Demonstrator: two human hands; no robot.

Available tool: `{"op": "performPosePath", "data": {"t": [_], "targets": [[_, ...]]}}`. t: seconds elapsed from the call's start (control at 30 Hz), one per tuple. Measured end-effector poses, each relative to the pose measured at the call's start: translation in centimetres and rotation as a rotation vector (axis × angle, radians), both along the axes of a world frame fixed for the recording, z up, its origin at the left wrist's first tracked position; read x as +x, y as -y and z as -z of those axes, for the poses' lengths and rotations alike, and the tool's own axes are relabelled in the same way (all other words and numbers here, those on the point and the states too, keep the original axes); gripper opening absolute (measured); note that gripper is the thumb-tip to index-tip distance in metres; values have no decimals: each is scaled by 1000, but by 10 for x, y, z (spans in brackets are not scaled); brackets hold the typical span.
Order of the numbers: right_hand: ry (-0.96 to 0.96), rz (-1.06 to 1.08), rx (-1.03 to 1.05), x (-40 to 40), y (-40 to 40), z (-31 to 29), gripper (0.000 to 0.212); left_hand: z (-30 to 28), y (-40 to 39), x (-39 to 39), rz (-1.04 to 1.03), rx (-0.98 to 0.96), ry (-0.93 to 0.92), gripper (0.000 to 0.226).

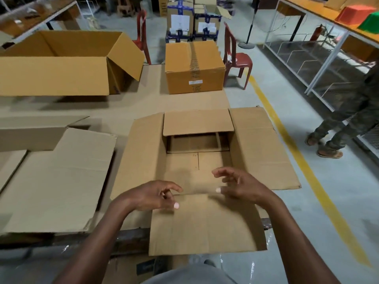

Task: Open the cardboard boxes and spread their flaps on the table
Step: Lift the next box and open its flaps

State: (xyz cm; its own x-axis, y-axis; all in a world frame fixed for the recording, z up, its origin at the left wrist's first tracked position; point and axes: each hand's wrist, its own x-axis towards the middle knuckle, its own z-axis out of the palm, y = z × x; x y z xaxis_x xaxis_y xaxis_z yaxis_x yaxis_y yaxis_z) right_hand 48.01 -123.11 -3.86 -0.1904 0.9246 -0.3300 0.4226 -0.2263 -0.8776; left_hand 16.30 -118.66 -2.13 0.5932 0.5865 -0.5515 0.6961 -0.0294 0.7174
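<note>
An open cardboard box (260,148) stands on the table right in front of me. Its left, right and near flaps are spread outward; the far flap leans in over the opening. The near flap (205,226) hangs over the table's front edge. My left hand (155,194) hovers over the near-left corner of the opening, fingers loosely curled, holding nothing. Over the near rim, my right hand (235,184) floats with relaxed, slightly bent fingers, also holding nothing. A taped, closed box (194,68) sits at the far side of the table.
A flattened open box (53,181) lies to the left. A long open box (61,64) stands at the back left. Red chairs (235,58) and stacked parcels are behind the table. A person's legs (338,128) stand on the floor at the right by a yellow line.
</note>
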Motion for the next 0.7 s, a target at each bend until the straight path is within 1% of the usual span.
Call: {"op": "performPosePath", "data": {"t": [0.1,0.17,0.23,0.3,0.37,0.4,0.47,0.53,0.6,0.7], "targets": [[270,-228,-90,-19,1,15,67,11,4,4,-40,46,-17,49],[465,-279,-72,-30,2,25,72,15,3,5,-84,46,20,44],[662,-271,25,-40,4,30,66,19,0,6,-110,35,56,37],[789,-223,139,-49,8,36,48,23,-3,9,-127,77,62,32],[857,-155,253,-55,16,42,32,28,-8,16,-163,153,66,27],[879,-124,301,-57,19,46,29,31,-10,20,-188,180,83,25],[894,-88,339,-58,26,53,30,37,-16,34,-234,228,117,22],[885,-87,344,-56,28,55,33,43,-26,49,-245,341,108,24],[875,-84,349,-55,27,54,35,53,-42,64,-239,404,81,33],[858,-72,326,-56,27,53,35,69,-77,75,-197,378,2,64]]}}
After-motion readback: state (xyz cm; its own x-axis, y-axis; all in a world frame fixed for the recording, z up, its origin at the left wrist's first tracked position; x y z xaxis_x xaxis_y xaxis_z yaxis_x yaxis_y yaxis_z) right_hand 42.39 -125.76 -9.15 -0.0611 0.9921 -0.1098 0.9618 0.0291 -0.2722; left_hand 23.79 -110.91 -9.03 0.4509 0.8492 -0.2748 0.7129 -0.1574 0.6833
